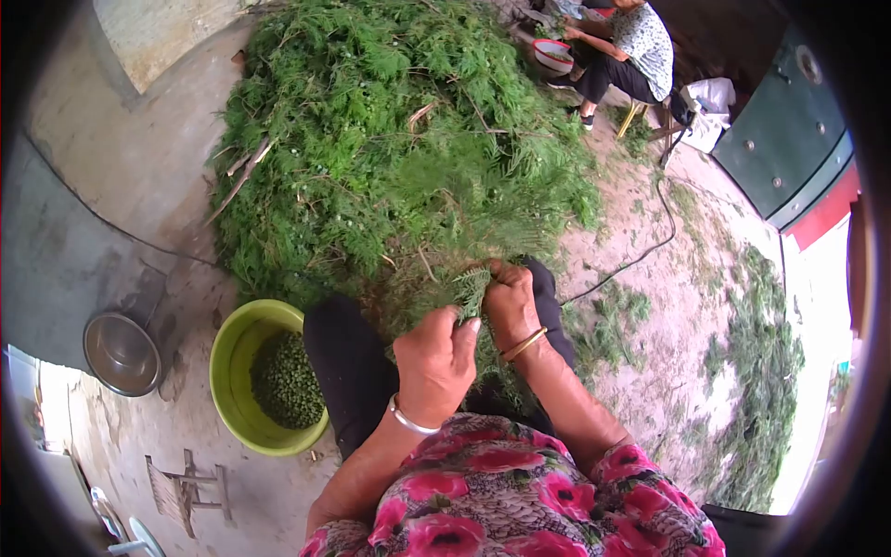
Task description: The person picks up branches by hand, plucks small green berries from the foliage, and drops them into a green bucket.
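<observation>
My left hand [434, 360], with a silver bangle at the wrist, is closed with thumb and fingers pinching a green cypress sprig [472, 290]. Just right of it and a little farther forward, my right hand [510, 299] is also closed on the sprig's foliage; its fingertips are partly hidden. Both hands hang above my lap, between my dark-trousered knees. A large heap of cut cypress branches [390, 139] lies right in front of me. By my left knee stands a yellow-green bucket [227, 385], partly filled with small round green seed cones [288, 381].
A steel basin [122, 353] and a small folding stool [188, 492] are on the floor at left. Another person [640, 51] sits at the far right with a red-rimmed bowl [553, 58]. A black cable [640, 251] crosses the floor; loose foliage [761, 381] lies scattered at right.
</observation>
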Tool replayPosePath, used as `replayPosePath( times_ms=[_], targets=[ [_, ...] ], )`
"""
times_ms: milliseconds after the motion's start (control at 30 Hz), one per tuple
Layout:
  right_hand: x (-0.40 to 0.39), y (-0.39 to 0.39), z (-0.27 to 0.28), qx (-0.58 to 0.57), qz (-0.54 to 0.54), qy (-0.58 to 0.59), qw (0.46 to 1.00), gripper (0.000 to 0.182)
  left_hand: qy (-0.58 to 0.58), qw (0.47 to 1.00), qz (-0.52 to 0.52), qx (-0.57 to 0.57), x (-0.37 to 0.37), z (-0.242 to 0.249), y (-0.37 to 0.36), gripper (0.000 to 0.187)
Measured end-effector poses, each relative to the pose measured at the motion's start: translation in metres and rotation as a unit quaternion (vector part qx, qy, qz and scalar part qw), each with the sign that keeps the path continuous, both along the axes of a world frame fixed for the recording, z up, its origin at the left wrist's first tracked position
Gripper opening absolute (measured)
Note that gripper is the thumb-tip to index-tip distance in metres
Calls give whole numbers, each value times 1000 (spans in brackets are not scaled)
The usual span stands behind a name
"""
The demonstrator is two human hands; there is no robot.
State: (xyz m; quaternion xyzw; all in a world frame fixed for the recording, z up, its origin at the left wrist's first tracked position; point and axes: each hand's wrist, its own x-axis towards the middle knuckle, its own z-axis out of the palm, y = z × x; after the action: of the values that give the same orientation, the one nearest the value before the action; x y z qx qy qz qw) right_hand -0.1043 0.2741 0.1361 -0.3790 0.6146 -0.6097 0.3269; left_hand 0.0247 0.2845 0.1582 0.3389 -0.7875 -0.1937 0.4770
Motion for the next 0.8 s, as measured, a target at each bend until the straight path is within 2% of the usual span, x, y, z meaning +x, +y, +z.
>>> replayPosePath(
  times_ms=[33,67,100,133,167,200,233,267,300,333,367,400,433,500,533,567,600,633,667,733,800],
  targets=[
    [-2,3,10,62,3,-117,991,24,15,998,-9,57,2,2,3,18],
    [-8,3,-5,63,1,-117,991,24,30,993,-18,114,4,3,4,16],
    [-18,1,-33,27,38,70,996,27,12,994,-23,106,6,0,4,16],
    [-21,1,-33,-9,72,255,964,30,11,994,-27,108,6,0,8,16],
    [-28,10,-27,33,92,662,744,31,53,973,-50,220,6,0,13,16],
    [-25,10,-25,36,91,661,744,31,94,937,-72,329,6,0,17,17],
    [-15,6,-25,85,50,307,947,29,74,929,-83,353,10,-1,15,15],
    [-6,2,-25,117,-1,-98,988,28,74,928,-84,355,11,3,16,15],
    [1,-1,-36,101,-74,-95,988,31,114,879,-102,451,12,16,18,13],
    [-6,-3,-49,102,-75,-96,987,31,153,818,-117,541,14,25,19,13],
    [-20,-4,-65,67,-60,-6,996,27,142,797,-160,565,18,26,22,14],
    [-34,-5,-80,31,-45,83,995,25,110,800,-181,561,21,31,26,13],
    [-42,-8,-95,-4,-30,171,985,24,132,792,-195,564,22,32,27,13],
    [-51,-19,-123,-34,-50,177,982,22,195,769,-194,578,23,29,24,11],
    [-46,-21,-105,-68,-68,185,978,21,235,754,-178,587,21,25,20,11],
    [-45,-13,-85,54,-85,58,993,21,248,754,-161,587,19,22,15,9],
    [-43,-10,-69,55,-85,58,993,21,248,754,-160,587,18,13,10,9],
    [-42,-10,-60,29,-53,-138,989,20,252,775,-147,560,17,1,4,9],
    [-40,-8,-51,2,-19,-329,944,20,256,795,-134,533,16,-9,-2,9],
    [-30,-8,-34,3,-45,-363,931,22,277,801,-105,520,6,-14,-6,8],
    [-24,-4,-23,20,-23,-304,952,22,233,872,-114,415,-4,-13,-8,8]
  ],
)
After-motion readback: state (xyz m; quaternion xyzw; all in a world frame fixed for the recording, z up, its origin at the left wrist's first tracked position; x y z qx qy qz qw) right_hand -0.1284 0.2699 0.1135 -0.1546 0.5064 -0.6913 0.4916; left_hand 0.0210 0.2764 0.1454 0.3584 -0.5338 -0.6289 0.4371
